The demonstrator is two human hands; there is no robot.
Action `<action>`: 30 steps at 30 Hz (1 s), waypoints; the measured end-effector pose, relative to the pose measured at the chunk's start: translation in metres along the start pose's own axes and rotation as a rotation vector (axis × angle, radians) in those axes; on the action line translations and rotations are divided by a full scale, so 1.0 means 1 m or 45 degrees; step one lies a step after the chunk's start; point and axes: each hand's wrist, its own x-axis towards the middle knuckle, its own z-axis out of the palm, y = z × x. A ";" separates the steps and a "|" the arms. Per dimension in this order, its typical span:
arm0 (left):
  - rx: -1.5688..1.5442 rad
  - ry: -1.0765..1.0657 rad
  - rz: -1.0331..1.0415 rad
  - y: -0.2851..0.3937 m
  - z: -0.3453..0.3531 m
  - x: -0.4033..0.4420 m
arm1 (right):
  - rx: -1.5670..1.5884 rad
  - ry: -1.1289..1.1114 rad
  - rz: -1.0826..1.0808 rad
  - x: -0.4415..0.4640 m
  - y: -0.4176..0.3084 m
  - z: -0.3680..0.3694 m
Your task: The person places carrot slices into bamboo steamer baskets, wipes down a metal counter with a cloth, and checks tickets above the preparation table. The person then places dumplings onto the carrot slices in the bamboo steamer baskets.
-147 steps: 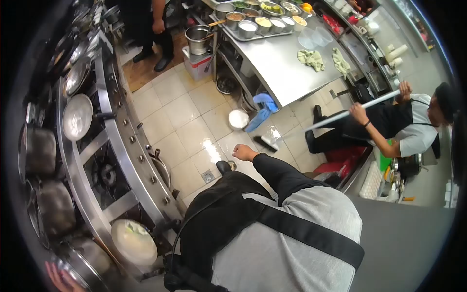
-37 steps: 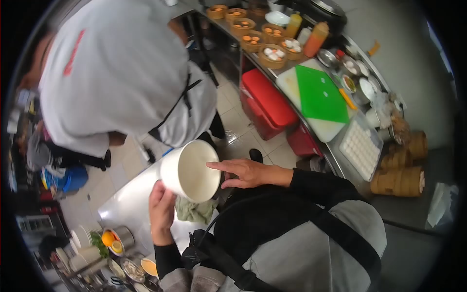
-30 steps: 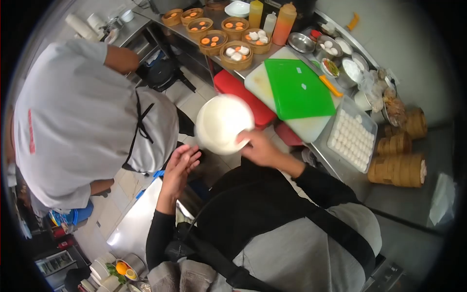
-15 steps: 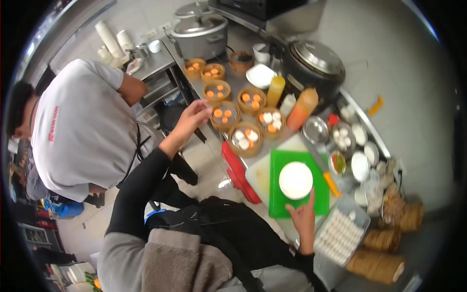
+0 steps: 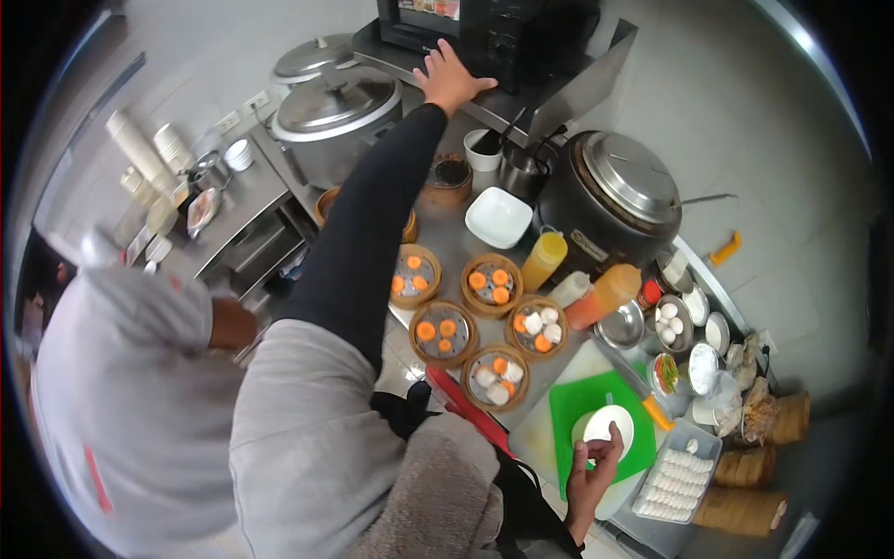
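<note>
My left hand (image 5: 451,79) is stretched far forward with fingers spread, in front of the lower edge of a black microwave (image 5: 521,47). Nothing is in it. My right hand (image 5: 594,473) grips the near rim of a white bowl (image 5: 610,421), thumb and index finger at its edge. The bowl looks tilted above the green cutting board (image 5: 570,396); its contents, if any, cannot be made out. A knife with an orange handle (image 5: 658,414) lies beside the board. Bamboo steamer baskets (image 5: 445,334) with carrot slices stand between my arms, and some also hold white dumplings.
Sauce bottles (image 5: 607,294), a square white dish (image 5: 499,218) and a black soup warmer (image 5: 610,200) stand behind the baskets. At right sits a tray of white dumplings (image 5: 677,470). A rice cooker (image 5: 337,121) is at back left. A co-worker (image 5: 130,401) bends close on my left.
My left hand has moved from beside the steamer baskets up and forward to the microwave. My right hand has closed on the white bowl's rim, and the bowl has tipped. The view has shifted.
</note>
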 end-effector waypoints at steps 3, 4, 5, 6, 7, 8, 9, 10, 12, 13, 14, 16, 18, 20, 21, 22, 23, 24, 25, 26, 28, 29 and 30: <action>-0.113 0.130 -0.007 -0.007 0.027 0.025 | 0.150 -0.062 -0.058 0.019 -0.044 0.060; -0.118 0.277 0.066 -0.014 0.027 0.021 | 0.181 -0.086 -0.078 0.030 -0.060 0.077; -0.141 0.334 0.080 -0.026 0.016 0.019 | 0.171 -0.080 -0.074 0.044 -0.069 0.091; -0.176 0.359 0.086 -0.037 0.003 0.015 | 0.133 -0.145 -0.271 0.060 -0.078 0.106; -0.197 0.395 0.126 -0.052 -0.010 0.009 | 0.090 -0.209 -0.468 0.078 -0.088 0.121; -0.218 0.432 0.161 -0.070 -0.022 0.003 | 0.079 -0.199 -0.474 0.098 -0.111 0.134; -0.298 0.466 0.213 -0.093 -0.032 -0.002 | -0.016 -0.314 -0.681 0.122 -0.145 0.146; -0.376 0.499 0.265 -0.117 -0.040 -0.005 | -0.113 -0.429 -0.885 0.147 -0.177 0.161; -0.392 0.476 0.269 -0.153 -0.058 -0.008 | -0.067 -0.530 -1.095 0.193 -0.230 0.203; -0.458 0.461 0.288 -0.168 -0.066 -0.007 | -0.131 -0.536 -1.358 0.225 -0.258 0.230; -0.456 0.427 0.257 -0.178 -0.076 -0.007 | -0.134 -0.545 -1.393 0.256 -0.285 0.260; -0.495 0.379 0.270 -0.198 -0.089 -0.005 | -0.102 -0.541 -1.426 0.327 -0.341 0.329; -0.537 0.347 0.266 -0.213 -0.094 -0.002 | -0.124 -0.386 -1.373 0.403 -0.386 0.391; -0.571 0.319 0.263 -0.227 -0.098 0.003 | -0.432 -0.131 -1.440 0.498 -0.413 0.450; -0.587 0.303 0.247 -0.229 -0.099 0.003 | -0.733 0.017 -1.415 0.533 -0.422 0.470; -0.603 0.293 0.231 -0.230 -0.099 0.003 | -0.730 0.013 -1.428 0.548 -0.431 0.481; -0.631 0.273 0.203 -0.232 -0.099 0.003 | -0.880 0.050 -1.286 0.559 -0.439 0.491; -0.586 0.283 0.235 -0.233 -0.103 0.003 | -1.024 0.085 -1.143 0.566 -0.445 0.500; -0.591 0.301 0.231 -0.233 -0.104 0.003 | -1.019 0.082 -1.165 0.566 -0.444 0.506; -0.593 0.318 0.231 -0.233 -0.105 0.003 | -1.117 0.224 -1.128 0.565 -0.440 0.510; -0.637 0.271 0.178 -0.235 -0.111 0.004 | -1.194 0.346 -1.082 0.581 -0.435 0.518; -0.617 0.270 0.177 -0.239 -0.112 0.004 | -1.289 0.361 -1.037 0.594 -0.438 0.519; -0.608 0.264 0.172 -0.242 -0.111 0.006 | -1.395 0.377 -0.989 0.606 -0.438 0.524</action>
